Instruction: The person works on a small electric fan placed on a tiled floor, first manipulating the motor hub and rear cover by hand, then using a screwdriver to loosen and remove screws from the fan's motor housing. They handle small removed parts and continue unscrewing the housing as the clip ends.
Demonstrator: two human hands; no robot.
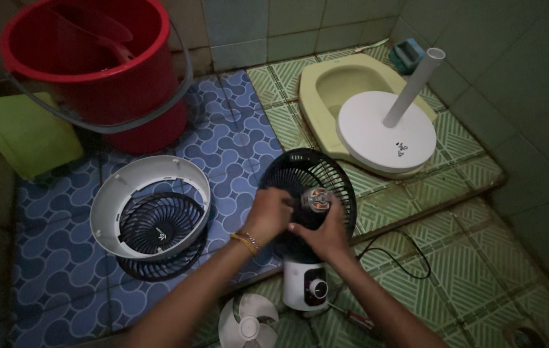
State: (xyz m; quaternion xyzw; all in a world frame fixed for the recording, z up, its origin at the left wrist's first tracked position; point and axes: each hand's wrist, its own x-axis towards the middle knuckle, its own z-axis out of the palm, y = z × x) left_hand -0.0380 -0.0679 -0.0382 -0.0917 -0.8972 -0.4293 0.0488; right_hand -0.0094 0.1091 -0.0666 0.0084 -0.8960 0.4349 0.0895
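While the left hand (268,216) grips the fan motor (316,200) from one side, the right hand (323,235) clasps it from below — both closed on it, before the black rear grille (290,171). Nearby — front grille (155,222), blade (247,322), stand (387,132).

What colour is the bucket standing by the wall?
Red, with a grey handle; the bucket shows best in the head view.

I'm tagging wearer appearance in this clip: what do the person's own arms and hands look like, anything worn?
Both forearms are bare, with no sleeves or gloves in view. The left hand has thin bangles at the wrist, one yellow-gold and one beaded. The right hand shows nothing worn; rings can't be made out in the dim light.
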